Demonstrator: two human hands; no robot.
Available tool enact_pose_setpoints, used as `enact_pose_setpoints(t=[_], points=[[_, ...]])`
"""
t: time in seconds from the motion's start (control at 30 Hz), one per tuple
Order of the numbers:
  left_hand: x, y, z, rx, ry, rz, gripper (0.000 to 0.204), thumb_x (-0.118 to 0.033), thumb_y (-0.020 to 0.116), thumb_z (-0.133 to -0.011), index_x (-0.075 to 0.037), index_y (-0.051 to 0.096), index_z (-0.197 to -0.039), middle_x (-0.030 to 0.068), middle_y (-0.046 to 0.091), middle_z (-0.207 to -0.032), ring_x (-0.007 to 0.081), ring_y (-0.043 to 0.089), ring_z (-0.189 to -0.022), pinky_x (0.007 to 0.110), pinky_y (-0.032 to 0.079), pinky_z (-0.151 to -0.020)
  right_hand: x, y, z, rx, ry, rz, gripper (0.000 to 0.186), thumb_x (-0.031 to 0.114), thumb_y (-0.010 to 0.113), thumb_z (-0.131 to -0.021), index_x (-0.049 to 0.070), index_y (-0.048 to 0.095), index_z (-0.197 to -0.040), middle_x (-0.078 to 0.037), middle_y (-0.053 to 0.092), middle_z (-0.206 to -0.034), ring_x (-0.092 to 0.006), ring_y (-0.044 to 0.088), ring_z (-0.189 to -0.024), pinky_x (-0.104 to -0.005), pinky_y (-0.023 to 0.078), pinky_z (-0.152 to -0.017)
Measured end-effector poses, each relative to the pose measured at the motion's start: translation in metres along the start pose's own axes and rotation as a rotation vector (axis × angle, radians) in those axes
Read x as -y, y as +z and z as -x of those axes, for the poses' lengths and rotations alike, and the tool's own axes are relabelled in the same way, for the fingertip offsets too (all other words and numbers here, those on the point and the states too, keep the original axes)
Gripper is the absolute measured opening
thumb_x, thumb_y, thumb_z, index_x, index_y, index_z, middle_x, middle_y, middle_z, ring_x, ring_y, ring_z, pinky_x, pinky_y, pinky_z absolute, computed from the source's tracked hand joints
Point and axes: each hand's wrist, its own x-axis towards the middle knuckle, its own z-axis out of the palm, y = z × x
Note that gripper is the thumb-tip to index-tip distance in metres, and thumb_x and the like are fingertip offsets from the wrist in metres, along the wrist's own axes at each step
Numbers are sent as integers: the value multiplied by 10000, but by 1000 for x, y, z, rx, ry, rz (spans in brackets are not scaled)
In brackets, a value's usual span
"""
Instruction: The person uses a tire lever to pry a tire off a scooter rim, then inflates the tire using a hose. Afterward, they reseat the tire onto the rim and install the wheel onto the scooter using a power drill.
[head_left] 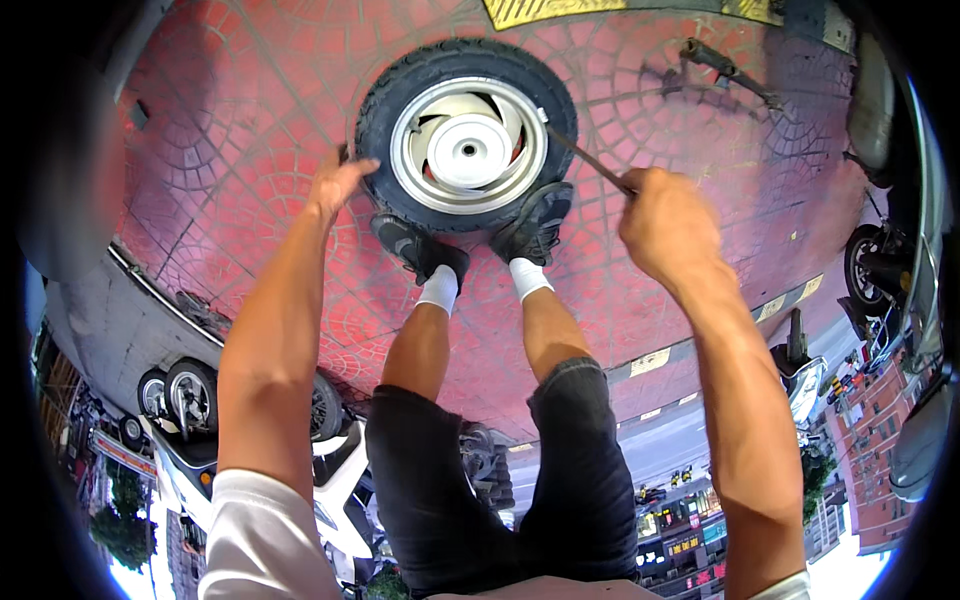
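red pvmt holds wheel flat btwn hands, rod in r.

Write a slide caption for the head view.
Right hand holds a dark bar at a silver wheel, left hand at its black tyre.

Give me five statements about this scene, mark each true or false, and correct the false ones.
1. The right hand holds a thin dark bar with its far end by the edge of the silver rim. True.
2. The left hand is pressed against the middle of the hub. False: the left hand is at the left edge of the tyre.
3. The wheel stands upright on its tread. False: it lies flat on the ground.
4. The dark shoes are at the tyre's near edge. True.
5. The ground under the tyre is plain grey concrete. False: it is reddish patterned paving.
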Motion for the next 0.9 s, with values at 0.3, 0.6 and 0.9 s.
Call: enact_pose_setpoints(t=[0.3,0.6,0.9], points=[[-6,23,-44,161,-20,482,861,-260,816,-755,60,469,-1475,228,613,-1384,350,602,-1253,430,463,-1105,-18,20,-6,-83,-20,-95,220,152,638,-919,79,785,-1065,-233,737,-893,-419,718,-904,-498,571,-829],[-69,57,131,-68,228,109,828,-285,937,-653,66,494,-1259,242,674,-1210,370,668,-1136,447,518,-1002,-145,113,48,-66,124,-639,279,140,606,-949,49,747,-1172,-227,735,-905,-302,736,-850,-412,552,-783],[-192,26,213,-301,10,-150,793,-384,853,-616,46,509,-1187,281,694,-1104,452,683,-1068,495,531,-958,-193,181,245,-149,588,-1119,245,117,629,-993,-12,708,-1186,14,571,-733,-88,510,-634,-275,430,-572]])
